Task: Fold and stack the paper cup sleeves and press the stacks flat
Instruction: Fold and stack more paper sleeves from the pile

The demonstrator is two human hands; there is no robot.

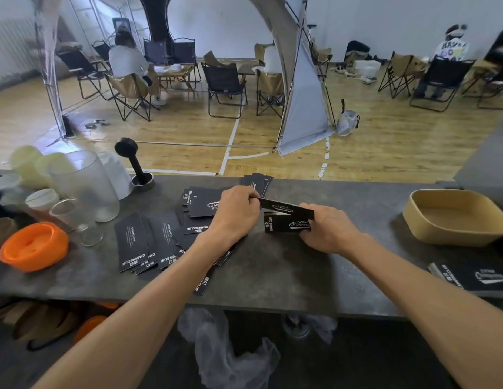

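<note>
Several flat black paper cup sleeves with white print lie scattered over the dark counter (272, 270), the main spread (149, 240) left of my hands and a few more (258, 181) at the far edge. My left hand (236, 214) pinches the left end of one black sleeve (286, 208) held just above the counter. Under it, my right hand (326, 228) grips a small stack of folded sleeves (284, 223) that stands on edge on the counter. Another stack of sleeves (475, 276) lies at the right, near the front edge.
A tan tray (452, 217) sits at the right. At the left stand an orange lid (34, 245), frosted plastic cups (84, 186), glasses and a black tamper (132, 161). Beyond the counter are a wooden floor, camping chairs and seated people.
</note>
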